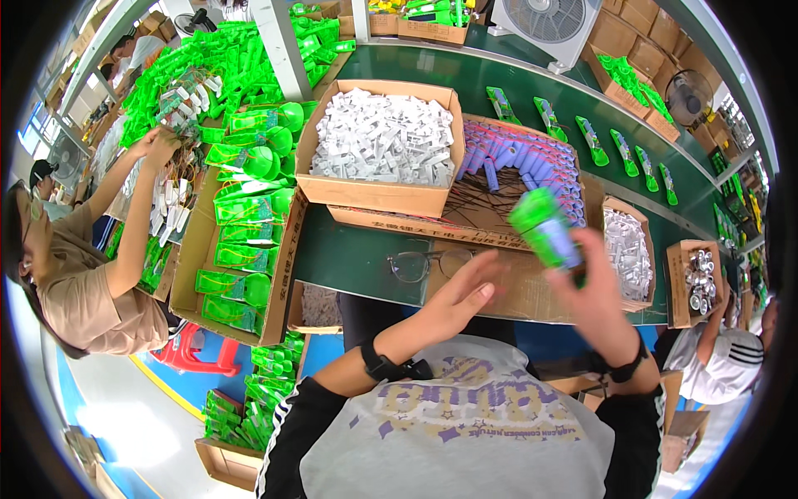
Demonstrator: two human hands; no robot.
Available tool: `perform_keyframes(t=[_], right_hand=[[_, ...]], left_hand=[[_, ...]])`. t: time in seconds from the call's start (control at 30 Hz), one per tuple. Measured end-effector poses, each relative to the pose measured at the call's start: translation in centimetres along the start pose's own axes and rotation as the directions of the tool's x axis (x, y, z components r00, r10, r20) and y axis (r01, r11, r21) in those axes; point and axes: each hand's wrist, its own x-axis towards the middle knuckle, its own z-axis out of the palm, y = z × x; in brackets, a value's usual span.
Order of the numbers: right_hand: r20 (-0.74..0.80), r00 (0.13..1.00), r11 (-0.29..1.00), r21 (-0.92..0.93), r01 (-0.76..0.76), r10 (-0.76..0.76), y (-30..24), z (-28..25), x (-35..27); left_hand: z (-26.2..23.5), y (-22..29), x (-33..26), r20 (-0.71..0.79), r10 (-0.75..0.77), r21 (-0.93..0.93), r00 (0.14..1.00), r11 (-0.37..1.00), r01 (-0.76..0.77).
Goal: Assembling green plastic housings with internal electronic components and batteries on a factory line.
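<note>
My right hand [592, 279], blurred by motion, grips a green plastic housing [532, 214] with a purple-blue cylindrical battery lying against it. It is raised over the near side of the bench. My left hand [459, 299] is empty, its fingers stretched toward the right hand but apart from it. Behind the housing stands a cardboard box [391, 223] of purple batteries with red and black wires. Under and beyond my hands lies a piece of brown cardboard [524, 287]. A pair of eyeglasses [410, 266] rests just past my left hand.
A carton [374, 193] of small white parts stands at the battery box's left. Left of it, another carton [287, 249] holds green housings. Smaller boxes of white parts [625, 249] and metallic parts [680, 287] sit right. Green housings line the belt [465, 83]. Co-workers [108, 291] flank me.
</note>
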Motion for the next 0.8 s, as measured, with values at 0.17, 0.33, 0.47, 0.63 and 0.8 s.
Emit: perform_keyframes(t=[0.17,0.33,0.47,0.63,0.8], right_hand=[[0.281,0.843,0.883,0.25,0.397,-0.459,-4.4,5.0,2.7],[0.17,0.715,0.734,0.188,0.652,-0.679,-6.2,6.1,11.3],[0.341,0.736,0.733,-0.167,0.66,-0.585,-4.0,8.4,20.5],[0.482,0.68,0.643,-0.273,0.716,-0.553,-3.8,11.1,23.6],[0.452,0.691,0.618,-0.323,0.716,-0.564,-3.1,12.1,24.0]], left_hand=[[-0.5,0.9,-0.7,-0.268,0.313,-0.023,0.911,0.943,-0.331],[-2.3,2.0,-4.1,-0.545,0.202,-0.146,0.814,0.933,-0.329],[-2.8,2.2,-5.4,-0.559,0.156,-0.164,0.814,0.942,-0.293],[-3.4,2.9,-7.0,-0.64,0.181,-0.121,0.747,0.936,-0.33],[-3.3,3.2,-7.5,-0.657,0.23,-0.098,0.718,0.918,-0.384]])
